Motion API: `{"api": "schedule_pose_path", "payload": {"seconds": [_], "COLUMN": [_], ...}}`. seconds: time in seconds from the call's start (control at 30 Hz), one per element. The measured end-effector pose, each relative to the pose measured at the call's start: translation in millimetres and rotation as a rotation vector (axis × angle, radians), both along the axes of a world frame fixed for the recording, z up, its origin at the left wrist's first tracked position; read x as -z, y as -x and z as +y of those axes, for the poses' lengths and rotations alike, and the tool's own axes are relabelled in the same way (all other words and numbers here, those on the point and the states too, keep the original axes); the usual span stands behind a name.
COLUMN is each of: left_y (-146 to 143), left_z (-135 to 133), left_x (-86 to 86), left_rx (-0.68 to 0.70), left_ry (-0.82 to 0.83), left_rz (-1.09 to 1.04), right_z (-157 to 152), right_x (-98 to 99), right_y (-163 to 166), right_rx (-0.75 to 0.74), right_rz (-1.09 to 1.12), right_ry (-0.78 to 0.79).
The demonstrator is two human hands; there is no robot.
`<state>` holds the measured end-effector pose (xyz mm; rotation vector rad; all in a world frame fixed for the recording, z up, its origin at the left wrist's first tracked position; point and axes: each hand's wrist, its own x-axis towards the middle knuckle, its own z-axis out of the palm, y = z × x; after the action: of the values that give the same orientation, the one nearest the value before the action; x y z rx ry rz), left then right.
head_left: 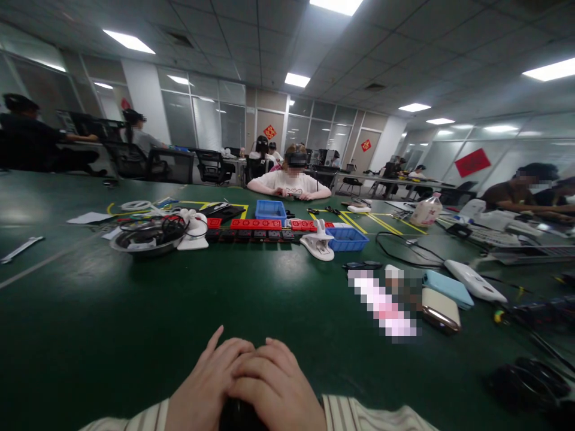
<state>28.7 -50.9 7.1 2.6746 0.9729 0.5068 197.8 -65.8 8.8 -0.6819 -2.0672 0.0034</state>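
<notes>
Both my hands rest together at the near edge of the green table [135, 311]. My left hand [209, 383] lies with its fingers curled, thumb pointing up. My right hand [274, 383] overlaps it, fingers folded over the left hand's knuckles. A dark object [238, 416] shows just below and between the hands; I cannot make out what it is or whether either hand grips it. Striped sleeves cover both my wrists.
A metal bowl of cables [146, 236], red power strips [256, 224], two blue bins [345, 238], a white clip device [318, 242] and phones [442, 308] lie on the table. A person [290, 179] sits opposite; others work at the sides.
</notes>
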Motion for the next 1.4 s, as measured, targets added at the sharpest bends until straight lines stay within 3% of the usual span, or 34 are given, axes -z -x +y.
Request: {"api": "schedule_pose_path", "payload": {"seconds": [0.1,0.4,0.57,0.77,0.9,1.03,1.27,1.4], "left_y": [-3.0,-7.6,-9.7,-8.0,-2.5,0.1,-5.9,-8.1], "left_z": [-2.4,4.9,10.2,6.5,1.0,-0.6,-0.5,3.2], "left_x": [4.1,-9.6,-18.2,-19.4,-7.5,3.0,-1.0,-10.5], "left_rx": [-0.03,-0.005,0.118,0.131,0.056,0.071,-0.031,0.019], "left_ry": [0.005,0.199,0.303,0.265,0.132,0.032,0.078,0.166], "left_rz": [-0.075,-0.009,-0.042,-0.019,-0.072,-0.096,-0.012,-0.006], "right_z": [-1.3,0.3,2.5,4.5,-0.3,-3.4,-1.4,-1.5], "right_x": [1.4,15.8,5.8,-9.1,-11.3,-7.0,13.1,11.6], "right_y": [-1.3,1.1,-1.9,-2.4,-2.7,-3.2,2.8,2.6], "right_rx": [0.063,0.204,0.015,-0.197,-0.134,-0.013,0.173,0.154], "right_rz": [0.0,-0.073,-0.065,-0.079,-0.087,0.001,-0.001,0.02], "right_ry": [0.125,0.127,0.076,-0.072,-0.03,0.054,0.159,0.175]}}
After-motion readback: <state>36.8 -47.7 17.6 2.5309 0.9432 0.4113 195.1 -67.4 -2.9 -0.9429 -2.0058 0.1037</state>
